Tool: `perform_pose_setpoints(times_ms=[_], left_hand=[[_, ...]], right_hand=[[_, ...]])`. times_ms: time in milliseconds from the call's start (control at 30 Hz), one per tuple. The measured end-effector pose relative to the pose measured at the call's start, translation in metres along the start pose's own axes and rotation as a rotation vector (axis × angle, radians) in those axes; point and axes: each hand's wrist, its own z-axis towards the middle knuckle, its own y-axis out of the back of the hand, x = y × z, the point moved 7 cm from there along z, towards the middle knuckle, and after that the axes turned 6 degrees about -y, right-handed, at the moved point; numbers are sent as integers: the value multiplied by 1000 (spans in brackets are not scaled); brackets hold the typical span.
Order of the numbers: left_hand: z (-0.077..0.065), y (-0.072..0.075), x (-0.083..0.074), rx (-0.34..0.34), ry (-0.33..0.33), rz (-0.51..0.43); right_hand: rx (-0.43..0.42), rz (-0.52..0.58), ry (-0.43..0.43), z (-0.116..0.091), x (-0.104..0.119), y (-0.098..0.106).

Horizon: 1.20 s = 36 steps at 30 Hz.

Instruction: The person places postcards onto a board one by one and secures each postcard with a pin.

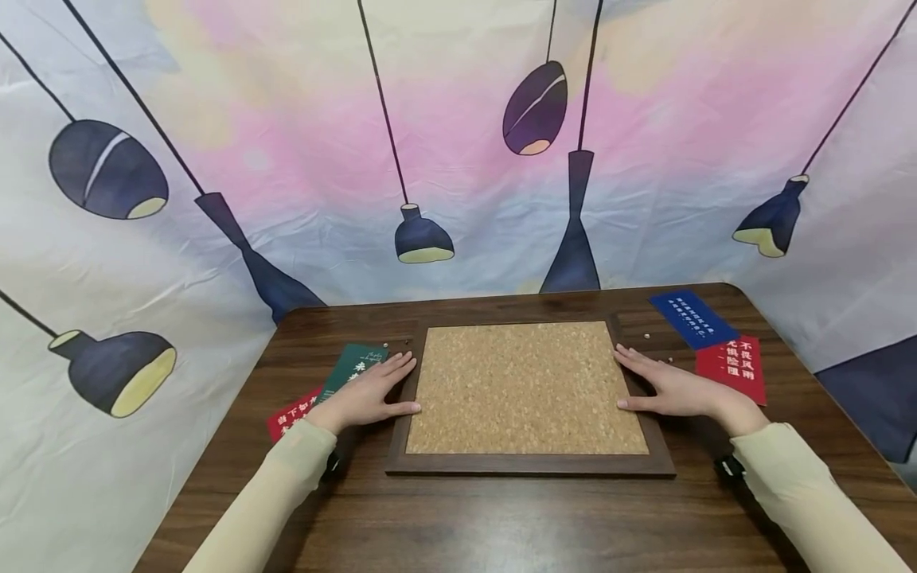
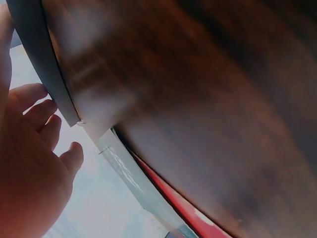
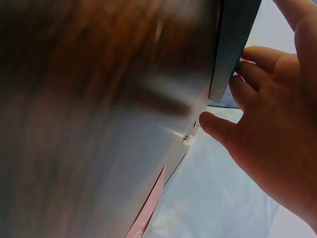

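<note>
Two bare hands steady the cork board (image 1: 526, 390), which lies flat on the table (image 1: 458, 525): our left hand (image 1: 368, 396) at its left rail, our right hand (image 1: 684, 390) at its right. On both, the fingers are spread and fairly straight, touching the frame without curling round anything. We likely do best to press evenly from both sides, so it doesn't skew. Left of the board lie a green card (image 1: 349, 364) and a red card (image 1: 290, 412); right of it, a blue card (image 1: 693, 318) and a second red card (image 1: 748, 370). The table's back edge runs close beyond the board; the roomier side is the bare wood in front of it.
</note>
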Motion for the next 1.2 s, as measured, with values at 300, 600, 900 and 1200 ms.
perform_pose_setpoints(times_ms=[300,600,900,1200], left_hand=[[-3,-3,0,-4,11,0],[-1,-1,-2,4,15,-13],[0,0,-1,4,13,-8],[0,1,0,2,14,-4]], right_hand=[[-5,-9,-21,0,-2,9],[-88,-17,-36,-2,-12,44],[-127,-26,-97,-11,-26,87],[-200,-55,-188,-22,-56,115]])
